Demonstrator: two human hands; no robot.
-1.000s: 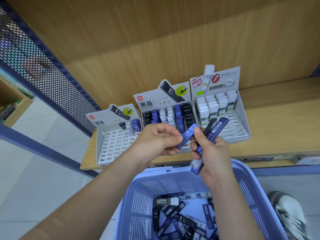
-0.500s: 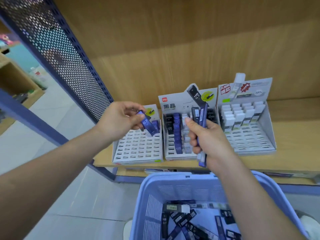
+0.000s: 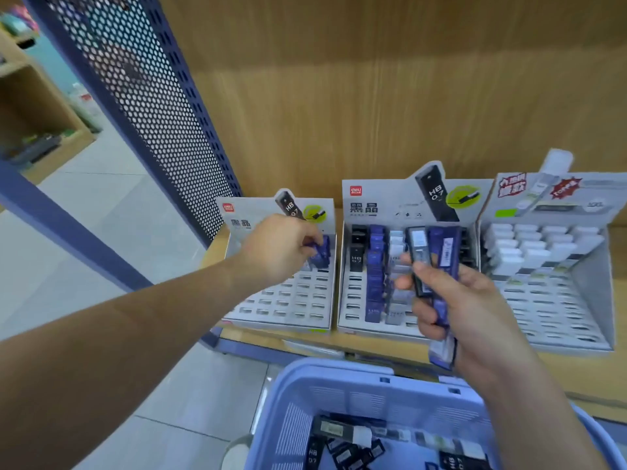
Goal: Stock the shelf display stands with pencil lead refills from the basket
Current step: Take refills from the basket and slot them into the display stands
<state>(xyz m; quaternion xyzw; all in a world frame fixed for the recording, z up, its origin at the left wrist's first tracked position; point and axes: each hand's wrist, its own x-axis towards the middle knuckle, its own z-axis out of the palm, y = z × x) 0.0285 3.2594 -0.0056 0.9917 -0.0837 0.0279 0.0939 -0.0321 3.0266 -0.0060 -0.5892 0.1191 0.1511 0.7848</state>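
Note:
My left hand (image 3: pixel 278 249) pinches a blue lead refill (image 3: pixel 320 254) at the back right slots of the left display stand (image 3: pixel 288 307). My right hand (image 3: pixel 461 310) grips a bundle of black and blue refills (image 3: pixel 437 266) upright in front of the middle display stand (image 3: pixel 359 300), which holds rows of black, blue and white refills. The right display stand (image 3: pixel 559 317) carries white refills at its back. Below, the lilac basket (image 3: pixel 339 385) holds several loose refills (image 3: pixel 342 432).
The stands sit on a wooden shelf (image 3: pixel 390 347) with a wooden back panel. A blue perforated metal side panel (image 3: pixel 152 106) rises at the left. Grey tiled floor (image 3: pixel 101 232) lies beyond it, with another shelf unit (image 3: pixel 37 130) at far left.
My left hand has carried the blue refill from my right hand's bundle over to the left stand and lowered it to the back right slots. The view has shifted left and closer.

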